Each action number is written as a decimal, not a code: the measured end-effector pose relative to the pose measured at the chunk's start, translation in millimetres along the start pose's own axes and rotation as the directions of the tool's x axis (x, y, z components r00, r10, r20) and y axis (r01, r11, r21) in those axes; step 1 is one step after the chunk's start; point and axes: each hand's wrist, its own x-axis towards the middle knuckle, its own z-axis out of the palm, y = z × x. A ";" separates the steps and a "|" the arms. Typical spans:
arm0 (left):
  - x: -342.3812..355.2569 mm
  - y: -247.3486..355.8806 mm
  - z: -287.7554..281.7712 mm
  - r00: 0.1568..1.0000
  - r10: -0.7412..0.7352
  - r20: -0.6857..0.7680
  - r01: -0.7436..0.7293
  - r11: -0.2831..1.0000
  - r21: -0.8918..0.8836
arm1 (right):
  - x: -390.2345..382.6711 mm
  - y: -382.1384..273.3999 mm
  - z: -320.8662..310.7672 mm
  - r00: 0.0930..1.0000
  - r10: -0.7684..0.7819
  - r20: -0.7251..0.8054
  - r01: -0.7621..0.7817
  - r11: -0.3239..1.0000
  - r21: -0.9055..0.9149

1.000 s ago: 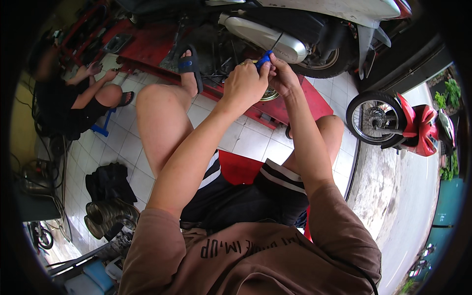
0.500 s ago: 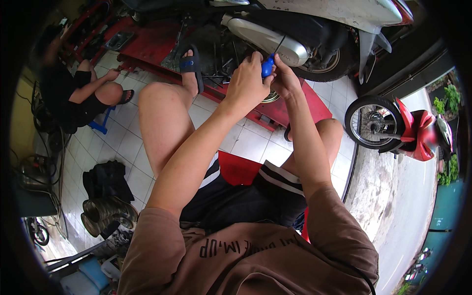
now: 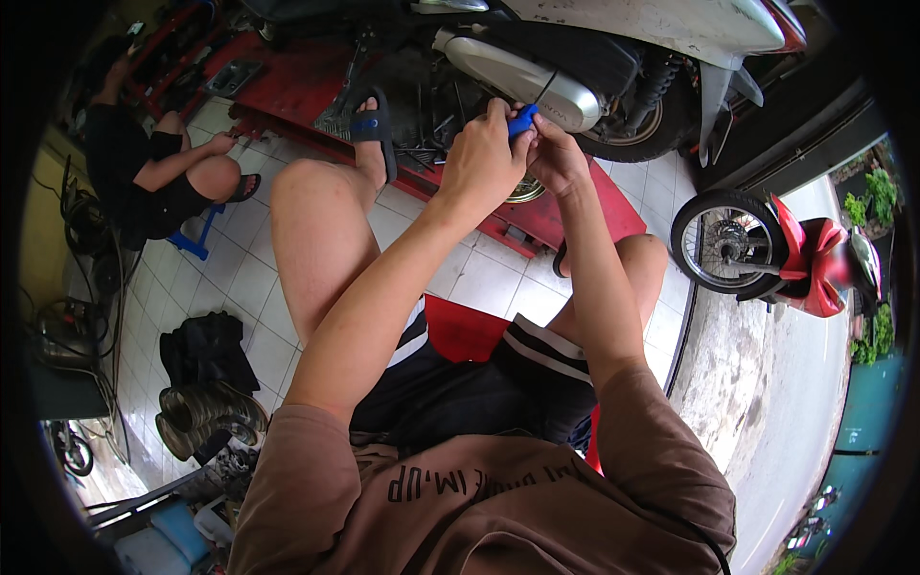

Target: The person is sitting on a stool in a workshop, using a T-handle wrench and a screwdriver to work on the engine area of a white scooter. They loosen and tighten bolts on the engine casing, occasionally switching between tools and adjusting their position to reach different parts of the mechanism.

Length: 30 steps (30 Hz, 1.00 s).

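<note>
Left hand [image 3: 479, 161] grips and right hand [image 3: 560, 163] pinches one blue-handled screwdriver [image 3: 523, 121], which shows in view over a red lift platform [image 3: 615, 199]. White tiled floor [image 3: 479, 278] spreads between the platform's near edge and the person's knees [image 3: 309, 184]. Counted nearby: one silver scooter [image 3: 652, 29], one red motorcycle [image 3: 815, 259], one seated co-worker [image 3: 120, 158].

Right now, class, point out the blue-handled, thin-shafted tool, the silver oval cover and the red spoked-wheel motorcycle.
Blue-handled tool [image 3: 522, 121], head view: on the handle.
Silver oval cover [image 3: 508, 76], head view: on its face.
Red motorcycle [image 3: 815, 283], head view: red bodywork.
</note>
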 end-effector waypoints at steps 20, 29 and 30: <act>-2.3 12.3 -6.6 0.999 -0.026 0.021 0.022 0.988 0.154 | 1.9 0.2 -12.6 0.999 -0.053 0.013 0.054 0.992 -0.111; -2.6 10.3 -8.8 0.999 0.005 0.041 -0.013 0.981 0.196 | -9.2 0.4 17.4 0.996 -0.070 -0.049 0.063 0.991 -0.120; -1.5 14.9 -8.7 0.994 -0.057 0.088 0.041 0.983 0.180 | -5.0 -0.8 6.3 0.997 -0.069 -0.042 0.063 0.989 -0.130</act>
